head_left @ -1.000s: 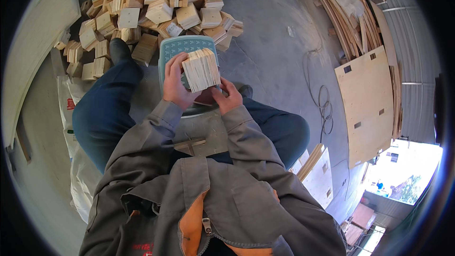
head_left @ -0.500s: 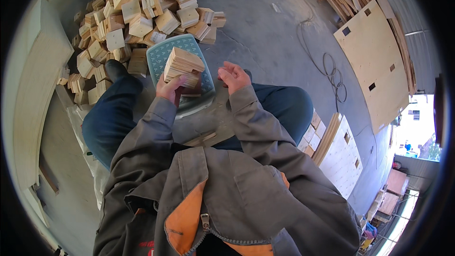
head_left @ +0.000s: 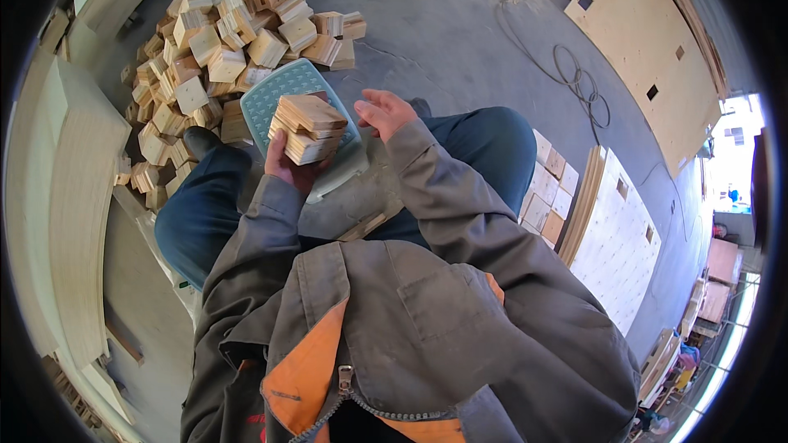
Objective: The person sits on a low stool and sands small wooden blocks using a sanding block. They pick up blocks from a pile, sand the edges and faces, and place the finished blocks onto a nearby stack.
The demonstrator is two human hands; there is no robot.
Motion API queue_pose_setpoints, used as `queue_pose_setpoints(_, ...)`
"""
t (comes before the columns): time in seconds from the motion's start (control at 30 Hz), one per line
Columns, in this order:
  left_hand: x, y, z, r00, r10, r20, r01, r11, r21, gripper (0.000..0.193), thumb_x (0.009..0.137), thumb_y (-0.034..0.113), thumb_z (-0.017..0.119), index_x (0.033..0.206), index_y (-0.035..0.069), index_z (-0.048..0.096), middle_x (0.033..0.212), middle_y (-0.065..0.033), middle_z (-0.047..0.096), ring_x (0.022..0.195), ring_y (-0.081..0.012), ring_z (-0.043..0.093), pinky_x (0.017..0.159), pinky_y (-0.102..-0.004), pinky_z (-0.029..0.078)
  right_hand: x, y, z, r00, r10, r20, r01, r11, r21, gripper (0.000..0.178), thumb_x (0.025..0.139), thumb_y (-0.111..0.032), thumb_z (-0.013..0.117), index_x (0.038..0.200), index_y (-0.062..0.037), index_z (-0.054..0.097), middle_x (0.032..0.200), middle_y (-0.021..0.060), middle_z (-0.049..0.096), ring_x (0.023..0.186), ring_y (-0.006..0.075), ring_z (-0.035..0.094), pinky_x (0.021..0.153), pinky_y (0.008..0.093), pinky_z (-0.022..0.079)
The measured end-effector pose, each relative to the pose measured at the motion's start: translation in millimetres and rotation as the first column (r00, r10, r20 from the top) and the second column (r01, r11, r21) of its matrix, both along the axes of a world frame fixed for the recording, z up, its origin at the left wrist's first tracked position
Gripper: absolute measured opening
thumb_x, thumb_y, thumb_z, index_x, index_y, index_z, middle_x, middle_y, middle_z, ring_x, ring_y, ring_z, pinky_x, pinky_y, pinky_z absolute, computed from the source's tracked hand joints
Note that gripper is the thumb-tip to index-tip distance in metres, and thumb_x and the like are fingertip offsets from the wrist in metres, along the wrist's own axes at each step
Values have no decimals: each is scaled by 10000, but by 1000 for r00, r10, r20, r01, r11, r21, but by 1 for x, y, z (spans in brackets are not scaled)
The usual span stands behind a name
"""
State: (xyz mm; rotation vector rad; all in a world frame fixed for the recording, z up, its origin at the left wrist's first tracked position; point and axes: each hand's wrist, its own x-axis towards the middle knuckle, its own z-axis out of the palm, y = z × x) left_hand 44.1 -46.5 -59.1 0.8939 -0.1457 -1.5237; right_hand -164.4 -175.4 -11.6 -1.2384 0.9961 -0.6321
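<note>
My left hand (head_left: 287,166) grips a stack of plywood blocks (head_left: 310,125) from its left side and underneath. The layers in the stack do not line up evenly. It is held over a light blue plastic stool (head_left: 297,75) with a patterned top, which it partly hides. To the right of the stack, my right hand (head_left: 384,113) is raised with bent fingers apart and nothing in them. It does not touch the blocks.
A large heap of plywood blocks (head_left: 222,41) lies ahead on the grey floor. Sheets with square holes (head_left: 611,230) lean at the right, beside stacked blocks (head_left: 546,189). A cable (head_left: 574,74) is coiled farther off. Pale boards (head_left: 61,197) stand along the left.
The stack in my left hand has been turned and tilted, now showing more of its layered edges. My right hand has opened its fingers slightly. The whole view has shifted a little.
</note>
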Motion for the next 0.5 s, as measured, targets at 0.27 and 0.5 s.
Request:
queue_pose_setpoints(0.27,0,-2,15,999,-5,-52,4,1000,-20,890,839,880,500,1505,290,552,1451,-28,623,1229,-313,608,881,-475,491,1,-2,2,997,69,-20,-68,995,68,711,962,-352,767,1521,8,514,1310,109,699,1123,183,686,897,343,533)
queue_pose_setpoints(0.5,-3,-7,6,977,-102,-185,76,986,-147,961,917,828,466,1625,180,411,1584,-148,502,1398,-388,533,1113,-558,478,-6,-9,-5,952,303,-52,-255,685,-683,1129,652,-361,973,1581,-14,432,1588,244,455,1441,392,478,1207,464,381)
